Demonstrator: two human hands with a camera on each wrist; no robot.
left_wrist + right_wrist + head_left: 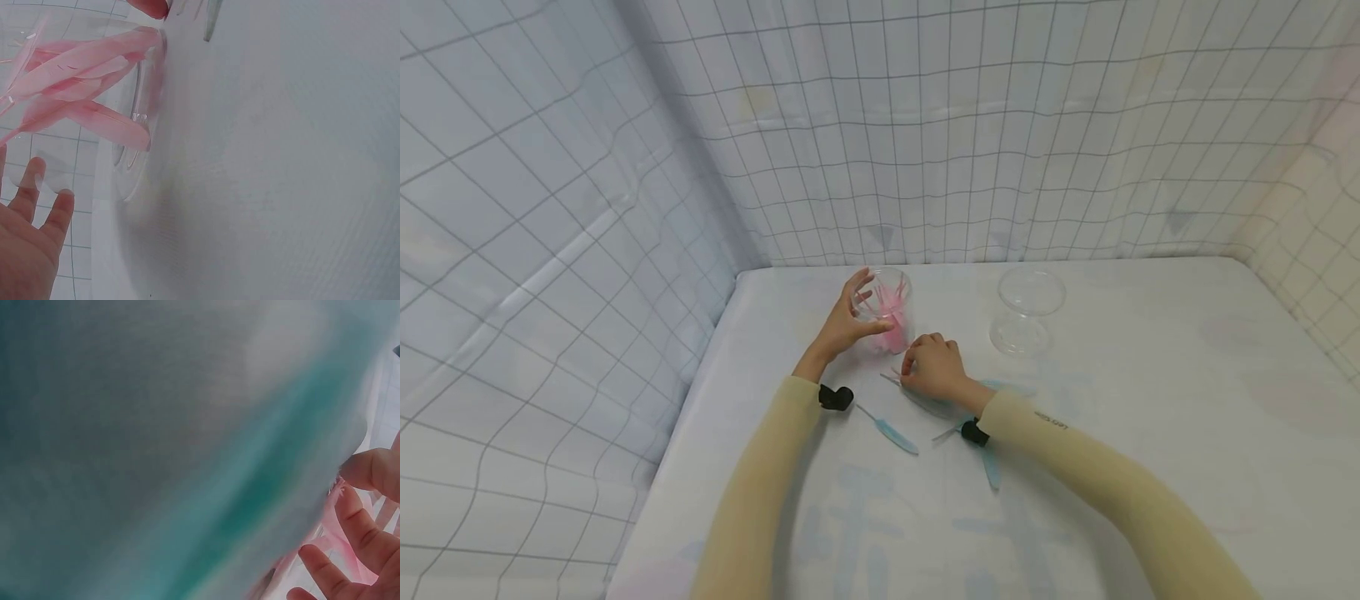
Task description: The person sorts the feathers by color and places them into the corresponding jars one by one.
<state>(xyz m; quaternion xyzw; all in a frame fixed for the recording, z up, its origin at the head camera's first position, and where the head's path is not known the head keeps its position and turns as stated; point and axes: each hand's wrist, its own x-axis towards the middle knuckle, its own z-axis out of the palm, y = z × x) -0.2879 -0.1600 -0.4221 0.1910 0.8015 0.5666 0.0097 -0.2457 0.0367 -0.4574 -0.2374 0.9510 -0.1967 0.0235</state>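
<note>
A clear glass cup (907,293) holds several pink feathers (891,321), also large in the left wrist view (81,69). My left hand (844,327) curves round the cup's left side, thumb in front and fingers behind. Just right of the cup, my right hand (936,367) is low over the table. Its thumb and index finger (359,512) pinch something pink, apparently a pink feather, mostly hidden by the hand. Beneath that hand lies a grey-blue feather (928,406). A blue feather (895,435) rests on the table between the forearms.
Another clear glass cup (1021,335) stands at the right. More blue feathers lie beside and under the right forearm, one pointing right (1011,387) and one toward the front (991,468). The white table (1150,375) meets grid-patterned curtains (925,167) at the back and sides.
</note>
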